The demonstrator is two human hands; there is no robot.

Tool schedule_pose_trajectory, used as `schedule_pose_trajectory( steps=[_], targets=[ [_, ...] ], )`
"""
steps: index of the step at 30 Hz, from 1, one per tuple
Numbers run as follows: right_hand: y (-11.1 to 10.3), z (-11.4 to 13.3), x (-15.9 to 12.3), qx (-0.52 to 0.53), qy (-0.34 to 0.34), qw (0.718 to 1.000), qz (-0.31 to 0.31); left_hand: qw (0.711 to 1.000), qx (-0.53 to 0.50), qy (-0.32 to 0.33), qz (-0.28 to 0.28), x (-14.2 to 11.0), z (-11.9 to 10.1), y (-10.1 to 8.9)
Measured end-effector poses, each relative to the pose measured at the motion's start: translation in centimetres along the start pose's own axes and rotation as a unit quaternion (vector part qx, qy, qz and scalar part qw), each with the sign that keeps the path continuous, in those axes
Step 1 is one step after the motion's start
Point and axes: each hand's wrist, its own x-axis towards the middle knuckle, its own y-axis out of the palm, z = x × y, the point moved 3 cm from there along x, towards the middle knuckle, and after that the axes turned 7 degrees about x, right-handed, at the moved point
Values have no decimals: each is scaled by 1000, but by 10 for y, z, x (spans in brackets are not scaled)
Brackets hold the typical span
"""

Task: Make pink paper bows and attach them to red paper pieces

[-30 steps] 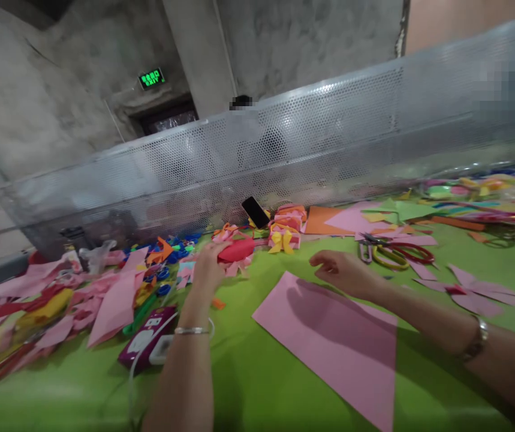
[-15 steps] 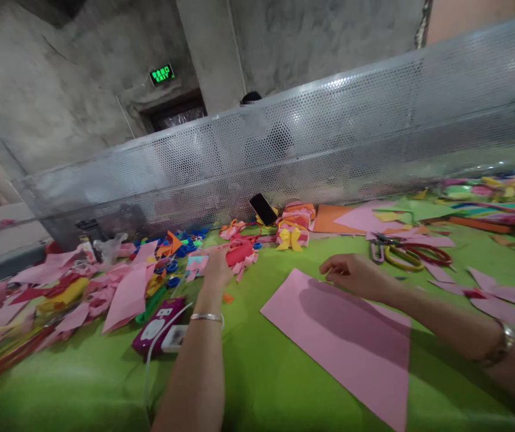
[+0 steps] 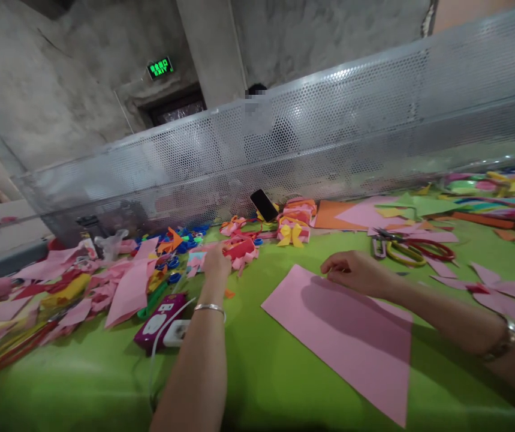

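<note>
My left hand [image 3: 216,264] reaches forward over the green table [image 3: 257,372] and closes its fingers on a red and pink paper craft piece [image 3: 241,250]. My right hand [image 3: 355,273] hovers loosely curled over the far corner of a large pink paper sheet [image 3: 342,333]; whether anything is in its fingers does not show. A silver bangle [image 3: 210,308] is on my left wrist and a watch [image 3: 502,342] on my right.
Scissors with yellow and red handles [image 3: 405,251] lie to the right. A black phone [image 3: 264,205] leans on the perforated metal divider [image 3: 311,138]. A purple power strip [image 3: 160,314] and heaps of paper scraps [image 3: 81,288] lie left. Folded paper bows [image 3: 294,223] sit behind.
My left hand has set the red and pink piece lower onto the table and keeps hold of it. My right hand has barely moved.
</note>
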Motion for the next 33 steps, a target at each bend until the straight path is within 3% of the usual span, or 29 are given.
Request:
schedule_pose_trajectory(
  steps=[10,18,23,25,26,28,31,33],
  targets=[
    [1,1,0,-8,-1,1000,9,999,45,-3,5,-1,0,-1],
    [0,2,-1,-2,-10,1000,8,998,17,28,-50,-5,-6,-8],
    [-1,5,-1,-15,-15,1000,-1,987,-17,51,-151,-20,-30,-33],
    [-2,6,0,-27,-28,999,-8,982,-45,103,-152,-33,-51,-38],
    [-4,6,1,-35,-32,999,-12,979,-64,146,-127,-42,-63,-37],
    [-8,6,2,-56,-31,998,-25,960,-113,258,1,-61,-86,-28],
    [-12,3,2,-112,-26,993,-23,889,-94,392,219,-88,-104,-6],
    [-11,2,0,-152,-44,987,6,841,-60,433,320,-99,-104,6]
  ],
)
